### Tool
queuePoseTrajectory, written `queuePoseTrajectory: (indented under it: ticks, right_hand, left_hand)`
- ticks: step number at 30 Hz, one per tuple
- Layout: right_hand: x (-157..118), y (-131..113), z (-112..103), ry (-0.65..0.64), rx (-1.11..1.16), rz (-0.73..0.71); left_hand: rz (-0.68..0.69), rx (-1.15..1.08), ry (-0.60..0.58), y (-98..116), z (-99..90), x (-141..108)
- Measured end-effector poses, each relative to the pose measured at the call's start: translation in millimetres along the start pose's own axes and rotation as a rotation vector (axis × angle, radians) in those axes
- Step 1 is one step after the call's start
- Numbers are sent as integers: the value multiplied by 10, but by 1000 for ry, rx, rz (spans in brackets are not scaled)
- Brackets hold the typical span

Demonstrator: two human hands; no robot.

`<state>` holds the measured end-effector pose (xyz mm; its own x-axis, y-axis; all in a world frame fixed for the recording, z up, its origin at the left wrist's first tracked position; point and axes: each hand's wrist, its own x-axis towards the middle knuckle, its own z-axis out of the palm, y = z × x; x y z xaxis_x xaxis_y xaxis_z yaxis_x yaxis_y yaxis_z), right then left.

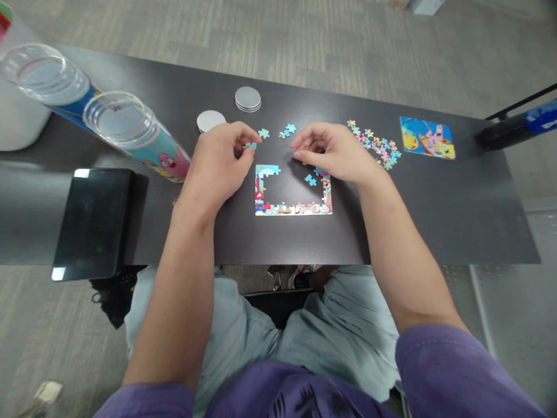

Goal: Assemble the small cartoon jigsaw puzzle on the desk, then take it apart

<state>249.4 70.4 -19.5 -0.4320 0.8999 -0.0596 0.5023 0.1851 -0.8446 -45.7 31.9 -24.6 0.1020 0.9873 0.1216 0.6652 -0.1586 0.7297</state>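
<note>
Grey patterned carpet [256,43], dark worktop [435,220] running across the view. Clock centred on the puzzle border [296,209], which lies flat on the worktop in front of the wearer: strips at 9, 6 and 3 joined up, top edge broken at 12, upper-right part partly behind the right hand.

Left hand [220,165] at 10, fingers [242,131] curled, thumb below. Small blue piece [250,146] shows between thumb and fingers; can't tell if it's pinched or just lying there.

Right hand [337,152] at 1, above the worktop, fingers bent, slight gap between index tip and thumb tip.

Loose blue piece [310,180] inside the border, at 2. Pale blue piece [263,133] at 11, just beside the left fingertips. Small cluster [287,131] at 12, between the hands. Piece pile [378,145] at 2, spread out beyond the right hand; picture card [427,137] further along the same bearing.

Silver discs: one stack [248,97] at 11, another [211,121] at 10, close to the left hand. Clear-topped printed tube [148,136] also at 10. Black tablet [93,220] at 9.
</note>
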Motion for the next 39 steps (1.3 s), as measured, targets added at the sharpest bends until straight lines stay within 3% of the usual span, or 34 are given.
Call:
queuePoseTrajectory:
  ticks: [4, 11, 15, 18, 27, 33, 39]
  right_hand:
    - [-58, -69, -104, 27, -58, -9]
    - [-215, -64, -435, -216, -223, -93]
    - [-178, 19, -408, -263, -296, -129]
    - [-108, 70, -305, -198, -325, -144]
    - [37, 216, -91, 165, -421, -148]
    - [93, 153, 104, 139, -433, -147]
    - [44, 30, 109, 93, -433, -144]
  left_hand:
    - [-33, -32, 29, -42, 25, 8]
    - [-38, -51, 38, -10, 3, -23]
    - [-32, -19, 39, 9, -14, -30]
    - [-34, -27, 36, 7, -11, -25]
    - [-38, -31, 21, -35, 13, -2]
    - [-2, -10, 34, -72, 49, -12]
    - [2, 64, 47, -37, 67, -40]
